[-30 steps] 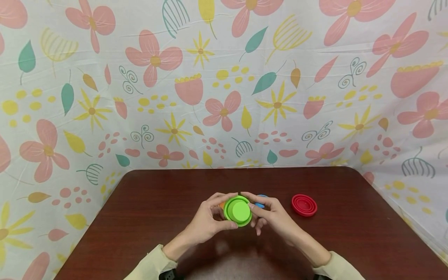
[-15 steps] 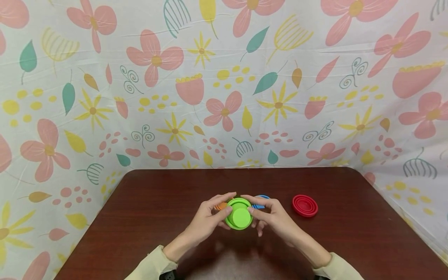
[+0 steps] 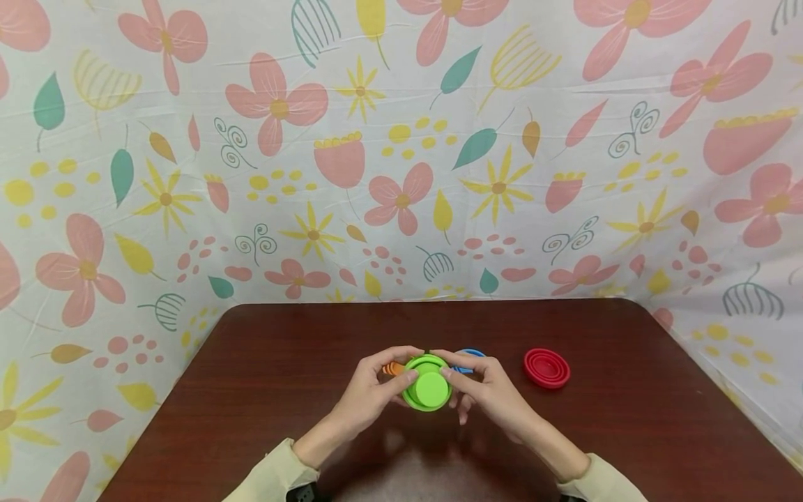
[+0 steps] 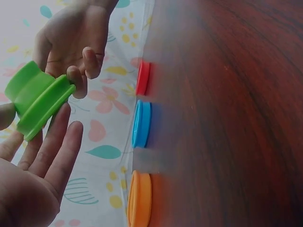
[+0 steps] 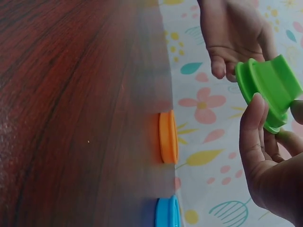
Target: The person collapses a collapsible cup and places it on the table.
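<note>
A green collapsible silicone cup (image 3: 431,390) is held above the table in both hands, its small round base facing the head camera. The left hand (image 3: 366,392) pinches its left side, thumb on the near face and fingers behind. On the other side, the right hand (image 3: 495,390) grips it the same way. In the left wrist view the cup (image 4: 40,97) is partly extended, with a stepped wall and a wide rim. Behind the hands lie an orange collapsible cup (image 3: 393,368) and a blue one (image 3: 470,353), both partly hidden in the head view.
A red collapsible cup (image 3: 546,368) lies flattened to the right on the dark wooden table (image 3: 282,348). The orange cup (image 5: 168,137), at the left, and the blue cup (image 4: 142,124) stand in a row with it. A flowered cloth (image 3: 401,139) hangs behind the table.
The left thumb has moved from the cup's lower rim up to its near face beside the base. The green cup sits slightly lower, and more of the orange cup shows.
</note>
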{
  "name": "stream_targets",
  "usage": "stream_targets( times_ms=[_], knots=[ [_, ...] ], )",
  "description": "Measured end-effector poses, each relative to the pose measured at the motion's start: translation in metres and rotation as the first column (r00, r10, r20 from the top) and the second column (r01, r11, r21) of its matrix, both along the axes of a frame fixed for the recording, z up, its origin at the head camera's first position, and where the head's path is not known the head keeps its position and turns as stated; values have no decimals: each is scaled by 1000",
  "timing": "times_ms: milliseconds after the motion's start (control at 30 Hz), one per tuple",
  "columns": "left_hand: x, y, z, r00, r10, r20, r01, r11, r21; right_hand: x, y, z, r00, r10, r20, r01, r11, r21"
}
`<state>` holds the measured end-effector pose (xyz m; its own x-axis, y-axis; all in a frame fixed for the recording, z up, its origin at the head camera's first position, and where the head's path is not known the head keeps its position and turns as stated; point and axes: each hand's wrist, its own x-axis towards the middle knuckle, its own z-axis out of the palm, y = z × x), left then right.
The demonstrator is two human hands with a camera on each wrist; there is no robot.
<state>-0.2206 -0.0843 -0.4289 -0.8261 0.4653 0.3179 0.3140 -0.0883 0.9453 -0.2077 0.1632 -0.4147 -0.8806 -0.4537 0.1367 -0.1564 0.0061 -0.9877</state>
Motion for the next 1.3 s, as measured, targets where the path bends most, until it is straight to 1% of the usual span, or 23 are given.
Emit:
stream_targets(
  times_ms=[100, 167, 333, 500, 667, 867, 967, 1100, 1200, 1300],
  knots=[
    [0, 0, 0, 1000, -3, -7, 3, 1000, 5, 0, 0, -1, 1000, -1, -7, 1, 1000, -4],
    [0, 0, 0, 1000, 7, -25, -7, 1000, -5, 0, 0, -1, 1000, -2, -15, 2, 1000, -8],
    [0, 0, 0, 994, 51, -97, -56, 997, -56, 0, -1, -2, 1000, -9, -24, 9, 1000, -28],
    [-1, 0, 1, 989, 58, -136, -68, 995, -73, -1, -4, -3, 998, -9, -55, 6, 998, -63],
    [-1, -1, 2, 989, 51, -139, -61, 996, -70, -2, -6, -4, 995, -25, -93, 18, 997, -74],
    [0, -1, 3, 988, 46, -150, -57, 996, -69, -2, -8, -4, 994, -52, -96, 46, 997, -60],
    [-1, 0, 2, 987, 53, -154, -66, 995, -80, -3, -9, -5, 993, -55, -107, 49, 997, -62],
    [-1, 0, 1, 987, 67, -143, -81, 992, -97, -3, -9, -5, 991, -48, -125, 39, 997, -71],
    [-1, 0, 2, 989, 73, -125, -86, 991, -103, -2, -7, -5, 993, -37, -109, 29, 997, -72],
    [-1, -1, 2, 989, 85, -121, -98, 989, -109, -1, -5, -4, 997, -11, -78, 6, 998, -68]
  ],
)
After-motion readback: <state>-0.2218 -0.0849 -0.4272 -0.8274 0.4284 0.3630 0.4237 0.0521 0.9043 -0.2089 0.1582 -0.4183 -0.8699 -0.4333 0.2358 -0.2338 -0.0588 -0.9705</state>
